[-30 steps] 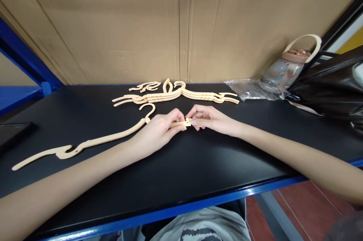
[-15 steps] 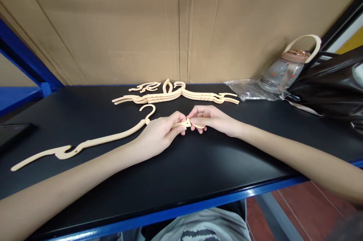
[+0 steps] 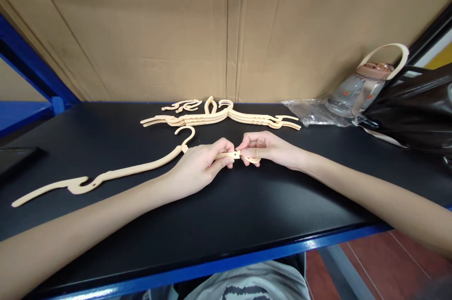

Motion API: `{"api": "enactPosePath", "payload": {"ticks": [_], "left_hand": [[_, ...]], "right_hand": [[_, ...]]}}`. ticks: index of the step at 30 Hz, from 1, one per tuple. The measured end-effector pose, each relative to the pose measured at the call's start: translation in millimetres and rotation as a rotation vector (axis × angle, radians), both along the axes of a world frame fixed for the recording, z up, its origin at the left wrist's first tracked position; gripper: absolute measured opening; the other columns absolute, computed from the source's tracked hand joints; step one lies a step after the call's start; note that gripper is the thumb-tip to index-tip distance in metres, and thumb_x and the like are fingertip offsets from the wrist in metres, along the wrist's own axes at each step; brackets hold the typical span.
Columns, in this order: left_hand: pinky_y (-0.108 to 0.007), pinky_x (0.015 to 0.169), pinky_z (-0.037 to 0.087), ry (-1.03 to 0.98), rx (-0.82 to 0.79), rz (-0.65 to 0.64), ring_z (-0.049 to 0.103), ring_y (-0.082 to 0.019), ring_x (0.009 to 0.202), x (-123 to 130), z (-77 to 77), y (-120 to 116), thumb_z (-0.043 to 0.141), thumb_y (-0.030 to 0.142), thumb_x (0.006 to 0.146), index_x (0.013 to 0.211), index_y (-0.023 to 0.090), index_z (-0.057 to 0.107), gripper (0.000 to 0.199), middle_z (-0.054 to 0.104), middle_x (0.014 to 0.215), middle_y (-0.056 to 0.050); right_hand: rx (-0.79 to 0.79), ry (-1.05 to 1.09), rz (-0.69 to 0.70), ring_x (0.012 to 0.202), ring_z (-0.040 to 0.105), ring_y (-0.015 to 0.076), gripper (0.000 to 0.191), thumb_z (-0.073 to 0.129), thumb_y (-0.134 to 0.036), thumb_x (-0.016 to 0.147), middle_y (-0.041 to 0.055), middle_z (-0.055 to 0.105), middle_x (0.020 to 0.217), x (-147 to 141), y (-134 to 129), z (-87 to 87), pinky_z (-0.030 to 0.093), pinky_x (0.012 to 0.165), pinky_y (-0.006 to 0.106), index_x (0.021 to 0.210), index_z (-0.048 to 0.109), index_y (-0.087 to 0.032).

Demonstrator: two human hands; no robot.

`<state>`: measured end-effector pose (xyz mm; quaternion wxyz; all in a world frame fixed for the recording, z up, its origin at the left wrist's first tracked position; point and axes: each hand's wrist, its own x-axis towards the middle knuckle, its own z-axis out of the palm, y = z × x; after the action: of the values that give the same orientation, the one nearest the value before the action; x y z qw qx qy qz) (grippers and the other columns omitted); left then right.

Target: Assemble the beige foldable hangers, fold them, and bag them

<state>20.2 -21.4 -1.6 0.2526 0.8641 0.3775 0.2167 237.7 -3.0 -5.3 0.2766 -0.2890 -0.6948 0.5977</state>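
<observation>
A cream plastic clothes hanger [image 3: 141,168] lies across the dark table, its hook pointing up and its left arm reaching toward the lower left. My left hand [image 3: 203,163] is closed around the hanger's right arm, whose end with a small hole sticks out past the fingertips. Pinched in my right hand [image 3: 268,149] is a small curved hanger end piece [image 3: 253,160], mostly covered by the fingers. It meets the tip of the hanger arm; whether the two are joined I cannot tell.
Several assembled hangers [image 3: 212,118] are stacked at the back, with loose curved pieces [image 3: 183,105] beside them. A clear plastic bag [image 3: 310,111], a water bottle [image 3: 363,85] and a black bag [image 3: 416,107] sit at the right. A dark flat object [image 3: 17,163] lies far left.
The view has shifted slightly. My right hand has turned a little, the curved piece still at the hanger arm's tip; both hands keep their grip.
</observation>
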Motion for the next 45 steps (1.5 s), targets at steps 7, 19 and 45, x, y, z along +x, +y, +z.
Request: {"api": "enactPosePath", "payload": {"ticks": [7, 19, 45], "left_hand": [[-0.023, 0.070, 0.043, -0.010, 0.014, -0.083, 0.067, -0.013, 0.080, -3, -4.3, 0, 0.043, 0.030, 0.096, 0.095, 0.024, 0.047, 0.007, 0.070, 0.085, 0.006], [-0.022, 0.068, 0.043, -0.006, 0.011, -0.063, 0.066, -0.012, 0.079, -4, -6.0, -3, 0.043, 0.032, 0.098, 0.094, 0.024, 0.044, 0.009, 0.070, 0.087, 0.007], [-0.024, 0.070, 0.048, 0.085, 0.278, 0.020, 0.064, -0.014, 0.085, -2, -8.1, -1, 0.039, 0.030, 0.099, 0.105, 0.024, 0.053, 0.016, 0.063, 0.104, 0.002]], "right_hand": [[-0.015, 0.007, 0.009, 0.059, 0.053, 0.0067, 0.013, 0.065, -0.026, 0.086, -0.0007, 0.066, 0.072, -1, -1, -0.9, 0.043, 0.058, 0.022, 0.085, 0.058, -0.015], [-0.060, -0.061, 0.039, 0.062, 0.062, 0.0084, 0.016, 0.071, -0.026, 0.081, 0.0021, 0.072, 0.076, 4, 4, -2.5, 0.049, 0.059, 0.021, 0.089, 0.066, -0.014], [0.812, -0.718, -0.178, 0.060, 0.051, 0.0116, 0.025, 0.053, -0.045, 0.092, -0.0038, 0.057, 0.067, -5, -16, 5.6, 0.029, 0.057, 0.023, 0.085, 0.052, -0.020]]}}
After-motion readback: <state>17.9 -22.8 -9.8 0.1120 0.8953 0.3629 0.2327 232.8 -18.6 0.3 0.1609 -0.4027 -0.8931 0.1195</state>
